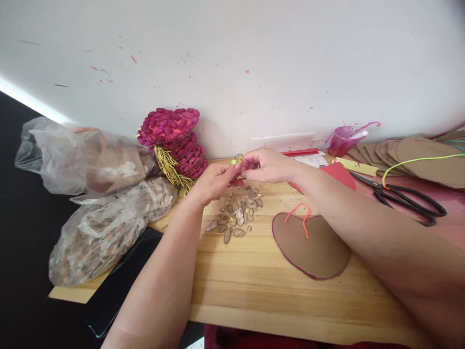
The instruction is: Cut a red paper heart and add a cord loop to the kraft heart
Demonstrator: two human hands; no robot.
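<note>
My left hand [217, 180] and my right hand [268, 165] meet over the back of the table, their fingers pinched together. What lies between the fingertips is too small and hidden to make out. Just below them, several peanut shells [239, 216] are scattered on the wood. A brown cardboard heart [310, 249] with a dark red edge lies under my right forearm, and a bent orange cord [307, 224] rests on it. Something yellow-green [234, 162] shows right behind my fingertips.
Stacked magenta peanut-shell pieces [169, 128] with yellow cords [169, 167] stand back left. Plastic bags [105, 232] and a black phone [121, 281] lie at left. At right are scissors [410, 196], a paint-stained cup [343, 139] and stacked cardboard shapes [417, 157].
</note>
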